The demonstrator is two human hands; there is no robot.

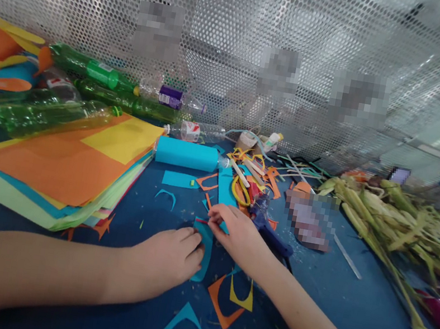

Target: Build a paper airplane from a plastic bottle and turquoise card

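Note:
My left hand rests with curled fingers on the lower left side of a blue paper piece lying on the dark blue table. At the top edge of that piece, my right hand has its thumb and fingertips pinched together; what they hold is too small to name. A thin red strip shows between the hands. Beyond them lies a bottle wrapped in blue paper, with a flat blue rectangle just in front of it. To the right of my right hand is a dark blue glue gun.
Stacked coloured paper and green bottles occupy the left. Paper scraps lie in front of my hands. Corn husks spread over the right. A perforated metal screen stands behind the table.

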